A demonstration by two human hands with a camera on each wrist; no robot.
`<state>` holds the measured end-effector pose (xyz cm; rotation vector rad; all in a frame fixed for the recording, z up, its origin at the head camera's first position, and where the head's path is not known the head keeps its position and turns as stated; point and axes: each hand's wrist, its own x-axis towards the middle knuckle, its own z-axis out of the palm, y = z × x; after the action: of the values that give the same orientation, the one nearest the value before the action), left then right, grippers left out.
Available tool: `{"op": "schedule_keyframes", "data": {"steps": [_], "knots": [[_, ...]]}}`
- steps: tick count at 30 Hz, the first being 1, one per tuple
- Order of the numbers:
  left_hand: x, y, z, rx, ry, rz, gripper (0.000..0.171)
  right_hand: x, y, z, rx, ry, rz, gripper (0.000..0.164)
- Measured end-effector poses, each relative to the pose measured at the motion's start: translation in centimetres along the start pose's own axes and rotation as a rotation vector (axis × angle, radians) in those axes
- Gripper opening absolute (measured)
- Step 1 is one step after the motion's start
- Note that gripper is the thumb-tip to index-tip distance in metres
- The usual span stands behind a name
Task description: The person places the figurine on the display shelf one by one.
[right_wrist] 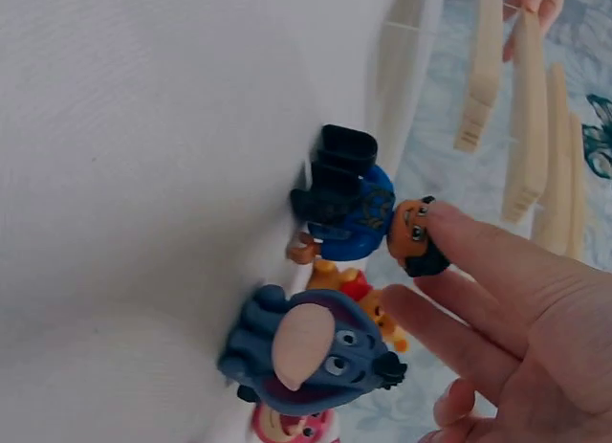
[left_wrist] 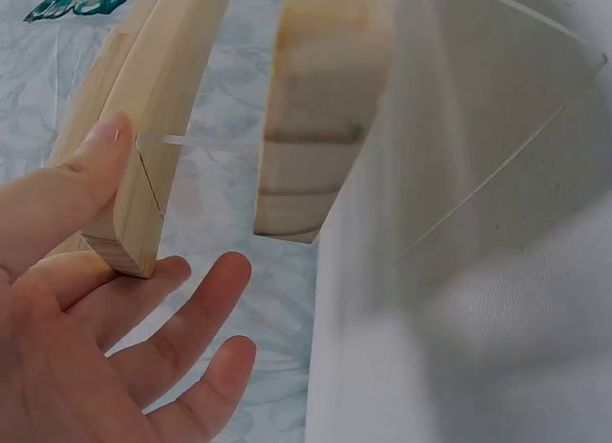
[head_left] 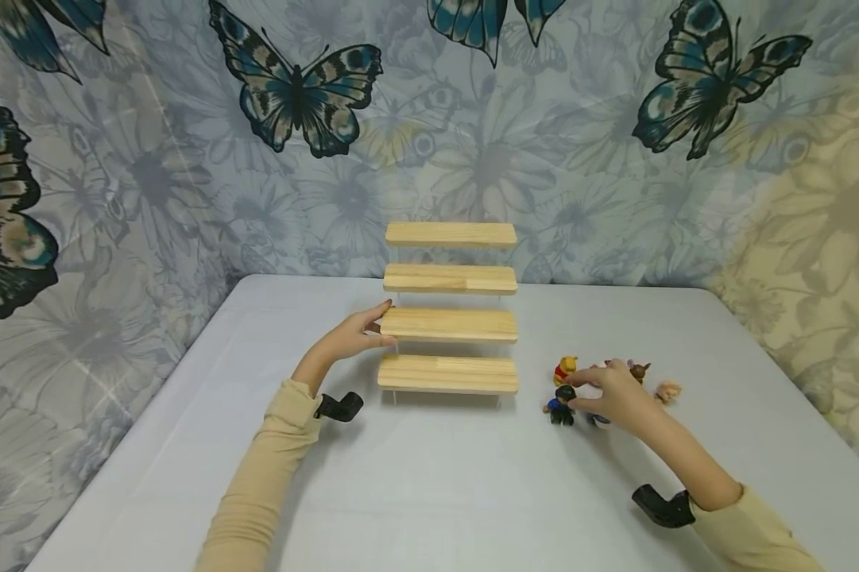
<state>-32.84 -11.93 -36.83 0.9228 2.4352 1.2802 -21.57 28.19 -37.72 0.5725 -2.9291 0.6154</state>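
From where I sit, left of centre in the head view, the left hand (head_left: 350,334) pinches the left end of the wooden rack (head_left: 449,324), thumb on one face of the second board from the bottom, fingers on the other. I'd keep that hold light, since the clear supports look slim and a tug could skew all four boards.

Right of centre, the yellow bear (head_left: 565,370) stands just behind the figure in blue (head_left: 561,407), which is upright on the white table (head_left: 400,492). The right hand (head_left: 615,396) comes in from its right, thumb and forefinger spread; the right wrist view shows the thumb at the figure's head, though I can't tell whether it presses. I judge the step to be taking hold of this figure: I'd close the forefinger opposite the thumb and lift straight up, clear of the bear.

In the lower middle of that wrist view, the grey-blue donkey (right_wrist: 306,347) sits close by, so I'd keep the spare fingers tucked.
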Motion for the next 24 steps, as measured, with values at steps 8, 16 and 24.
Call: {"op": "schedule_keyframes", "data": {"steps": [8, 16, 24], "knots": [[-0.2, -0.8, 0.6, -0.044, 0.049, -0.027, 0.077, 0.1, 0.1, 1.1, 0.008, 0.036, -0.026, 0.027], [-1.0, -1.5, 1.8, -0.059, 0.109, -0.040, 0.081, -0.1, 0.1, 1.4, 0.034, 0.039, -0.013, 0.026], [-1.1, -0.7, 1.9, -0.173, 0.182, 0.053, 0.072, 0.5, 0.0, 1.5, 0.075, 0.038, -0.019, 0.024]]}}
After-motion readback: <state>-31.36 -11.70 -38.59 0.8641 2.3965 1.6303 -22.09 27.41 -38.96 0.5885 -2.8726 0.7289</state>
